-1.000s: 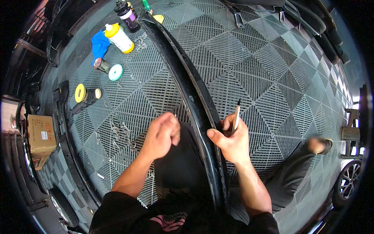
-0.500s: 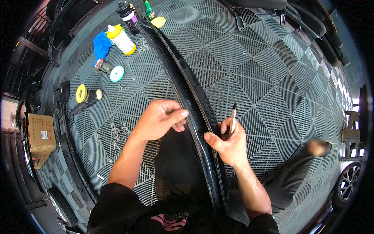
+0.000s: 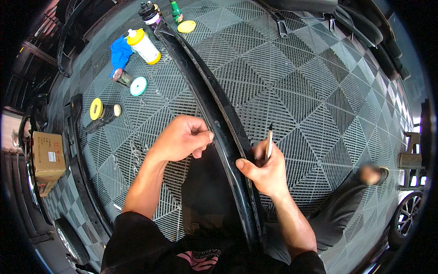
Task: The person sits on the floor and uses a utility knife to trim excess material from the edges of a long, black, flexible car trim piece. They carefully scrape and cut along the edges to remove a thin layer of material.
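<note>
A long black curved trim panel (image 3: pixel 200 86) runs from the top left down to my lap over the grey grid floor. My left hand (image 3: pixel 182 137) rests against the panel's left edge with its fingers curled and pinched together; whether anything small is between them cannot be told. My right hand (image 3: pixel 264 171) grips the panel's right edge with the thumb over it and holds a thin pen-like tool (image 3: pixel 269 139) upright between the fingers.
At the top left lie a white bottle with a yellow cap (image 3: pixel 143 45), a blue cloth (image 3: pixel 119 52), a dark bottle (image 3: pixel 150 13), a green bottle (image 3: pixel 175 10) and round yellow and white pads (image 3: pixel 96 108). A cardboard box (image 3: pixel 48 157) sits at the left. My outstretched leg and foot (image 3: pixel 369 173) lie to the right.
My left hand has moved up and right along the panel's left edge and curled its fingers. My right hand has stayed on the right edge with the tool.
</note>
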Motion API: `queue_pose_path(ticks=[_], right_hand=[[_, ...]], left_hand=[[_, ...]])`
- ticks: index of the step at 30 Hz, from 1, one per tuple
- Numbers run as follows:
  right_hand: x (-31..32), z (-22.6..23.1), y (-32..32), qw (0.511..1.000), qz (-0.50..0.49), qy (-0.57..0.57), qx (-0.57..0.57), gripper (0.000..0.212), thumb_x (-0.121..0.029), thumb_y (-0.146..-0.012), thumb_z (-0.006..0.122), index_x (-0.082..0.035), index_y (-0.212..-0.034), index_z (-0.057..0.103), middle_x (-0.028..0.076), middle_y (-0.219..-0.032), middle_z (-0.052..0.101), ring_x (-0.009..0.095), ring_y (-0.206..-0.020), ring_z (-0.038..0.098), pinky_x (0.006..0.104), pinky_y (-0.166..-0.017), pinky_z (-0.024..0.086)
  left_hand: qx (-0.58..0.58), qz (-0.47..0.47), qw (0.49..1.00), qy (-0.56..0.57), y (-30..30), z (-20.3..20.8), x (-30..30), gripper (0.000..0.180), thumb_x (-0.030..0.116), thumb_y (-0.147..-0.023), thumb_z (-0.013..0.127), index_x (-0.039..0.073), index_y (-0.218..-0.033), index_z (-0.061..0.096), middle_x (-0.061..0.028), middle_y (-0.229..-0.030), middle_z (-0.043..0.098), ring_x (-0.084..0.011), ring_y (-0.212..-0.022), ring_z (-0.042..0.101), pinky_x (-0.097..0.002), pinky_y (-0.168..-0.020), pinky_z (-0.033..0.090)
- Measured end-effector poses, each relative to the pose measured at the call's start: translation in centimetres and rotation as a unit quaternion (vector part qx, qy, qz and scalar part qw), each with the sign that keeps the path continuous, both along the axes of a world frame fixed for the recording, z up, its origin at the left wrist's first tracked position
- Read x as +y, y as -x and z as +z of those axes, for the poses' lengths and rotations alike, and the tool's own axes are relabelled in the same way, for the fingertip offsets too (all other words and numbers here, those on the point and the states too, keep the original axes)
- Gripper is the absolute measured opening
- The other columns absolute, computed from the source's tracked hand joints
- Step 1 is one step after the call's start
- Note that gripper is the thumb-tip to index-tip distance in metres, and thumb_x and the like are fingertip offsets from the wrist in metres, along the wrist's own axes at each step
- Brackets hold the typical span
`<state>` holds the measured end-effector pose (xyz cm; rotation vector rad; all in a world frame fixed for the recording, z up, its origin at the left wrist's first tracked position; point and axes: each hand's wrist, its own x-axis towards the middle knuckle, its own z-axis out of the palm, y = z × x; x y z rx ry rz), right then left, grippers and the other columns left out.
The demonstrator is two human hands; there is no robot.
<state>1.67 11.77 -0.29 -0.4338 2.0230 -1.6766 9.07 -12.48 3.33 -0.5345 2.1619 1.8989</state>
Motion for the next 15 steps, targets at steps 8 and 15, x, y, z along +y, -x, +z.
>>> queue_pose_path(ticks=[8, 15], right_hand=[[-0.4, 0.4, -0.2, 1.000, 0.024, 0.003, 0.018, 0.048, -0.019, -0.068, 0.088, -0.011, -0.080, 0.042, -0.005, -0.070, 0.043, 0.005, -0.061, 0.039, 0.0228, -0.052, 0.034], [-0.3, 0.1, 0.0, 1.000, 0.010, -0.008, 0.003, 0.050, -0.025, -0.066, 0.090, -0.009, -0.076, 0.043, -0.002, -0.065, 0.042, 0.009, -0.061, 0.039, 0.0273, -0.053, 0.037]], left_hand=[[0.003, -0.007, 0.988, -0.152, -0.3, -1.0, -1.9, 0.016, 0.009, -0.090, 0.070, -0.005, -0.084, 0.069, -0.0109, -0.074, 0.069, -0.0164, -0.059, 0.069, -0.0266, -0.055, 0.058], [0.097, 0.095, 0.970, -0.201, -1.2, -2.9, -0.7, 0.018, 0.010, -0.086, 0.078, -0.005, -0.090, 0.069, -0.0121, -0.077, 0.071, -0.0185, -0.064, 0.071, -0.0273, -0.060, 0.060]])
